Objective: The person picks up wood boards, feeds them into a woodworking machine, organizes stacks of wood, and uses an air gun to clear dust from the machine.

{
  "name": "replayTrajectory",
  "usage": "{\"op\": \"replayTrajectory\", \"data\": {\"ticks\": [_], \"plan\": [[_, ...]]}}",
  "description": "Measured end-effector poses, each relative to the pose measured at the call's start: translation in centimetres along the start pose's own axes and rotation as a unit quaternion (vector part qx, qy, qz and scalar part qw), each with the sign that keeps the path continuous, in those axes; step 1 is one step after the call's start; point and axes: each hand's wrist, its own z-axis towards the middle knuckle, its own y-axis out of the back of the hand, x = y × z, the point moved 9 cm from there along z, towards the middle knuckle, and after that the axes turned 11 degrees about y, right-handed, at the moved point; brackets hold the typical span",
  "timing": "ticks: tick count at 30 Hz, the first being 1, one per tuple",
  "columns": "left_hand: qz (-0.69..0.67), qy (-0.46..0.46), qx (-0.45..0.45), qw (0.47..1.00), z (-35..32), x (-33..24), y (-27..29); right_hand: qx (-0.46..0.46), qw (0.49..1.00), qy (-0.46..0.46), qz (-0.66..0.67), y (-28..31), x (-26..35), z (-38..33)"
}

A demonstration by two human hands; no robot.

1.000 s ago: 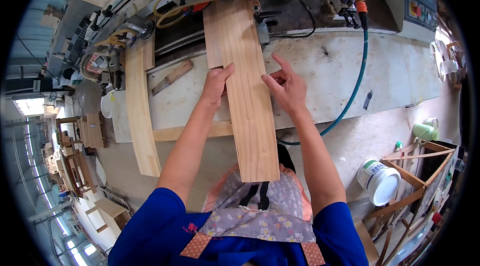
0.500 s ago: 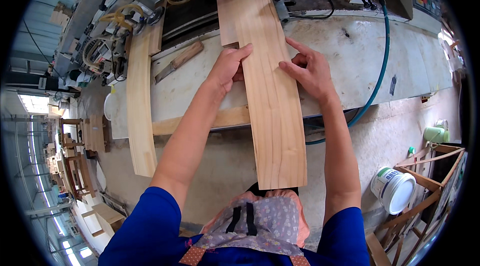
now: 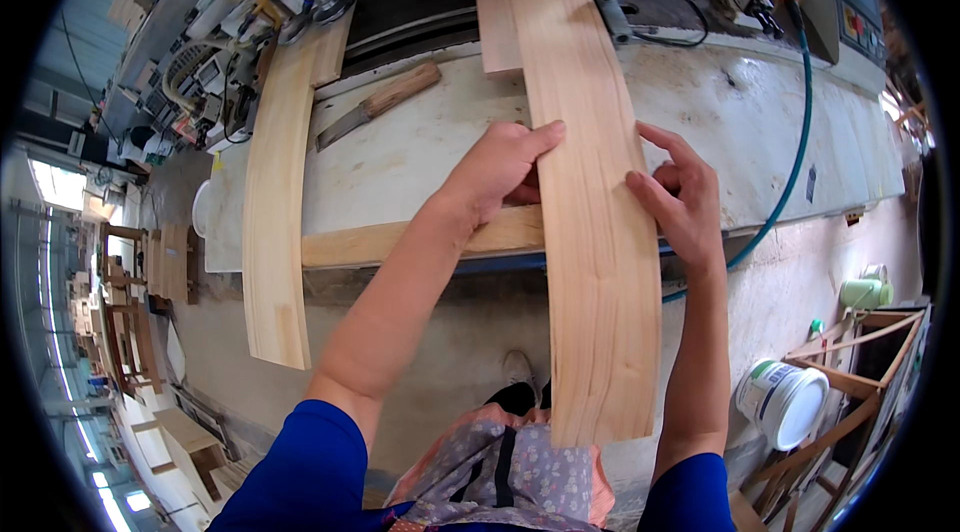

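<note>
A long pale wooden board (image 3: 600, 262) slopes across the bench toward me, its near end past the front edge and above my apron. My left hand (image 3: 505, 170) grips its left edge, thumb on top and the other fingers partly hidden beneath. At the right edge, my right hand (image 3: 685, 194) pinches the board loosely: thumb against the edge, index finger stretched along it, the other fingers curled. A shorter wooden piece (image 3: 500, 27) lies against the board's far left side. Left of my hands, a wooden-handled knife-like tool (image 3: 385, 100) rests on the bench.
Another long board (image 3: 278, 202) overhangs the bench (image 3: 760, 122) at left. A wooden strip (image 3: 360, 245) runs along the front edge. Machine clamps and hoses (image 3: 300, 7) stand at the back. A teal hose (image 3: 795, 167) hangs at right, above a white bucket (image 3: 785, 400) and wooden frame (image 3: 850, 422).
Both hands have moved toward me with the long board, and its near end reaches farther past the bench. The whole view has shifted slightly, bringing a shoe into sight below.
</note>
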Motion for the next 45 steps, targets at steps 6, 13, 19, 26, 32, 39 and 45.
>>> {"op": "replayTrajectory", "data": {"ticks": [6, 13, 19, 26, 32, 39, 45], "plan": [[-0.045, -0.038, -0.021, 0.998, -0.3, -0.3, 0.1, -0.014, 1.000, -0.015, 0.008, 0.2, -0.2, -0.2], [-0.051, -0.048, -0.004, 0.998, 0.1, -0.2, 0.3, -0.014, 0.999, -0.003, 0.037, -0.1, -0.2, 0.1], [-0.033, -0.042, -0.007, 0.999, -0.5, -0.5, 0.1, -0.018, 1.000, -0.003, 0.007, 0.1, -0.2, -0.1], [-0.012, -0.016, -0.026, 0.999, -0.5, -0.2, 0.1, -0.009, 1.000, -0.010, 0.006, 0.1, -0.2, 0.1], [-0.052, -0.038, -0.012, 0.998, -0.2, 0.1, 0.8, 0.027, 0.997, -0.056, 0.046, -0.7, -0.9, 0.7], [-0.055, -0.056, -0.052, 0.996, -0.9, 0.1, 1.6, 0.077, 0.988, -0.081, 0.104, -2.0, -0.9, 2.6], [0.231, -0.145, -0.244, 0.931, -1.8, -1.2, 2.9, 0.089, 0.989, -0.055, 0.105, -2.2, -1.4, 2.5]]}}
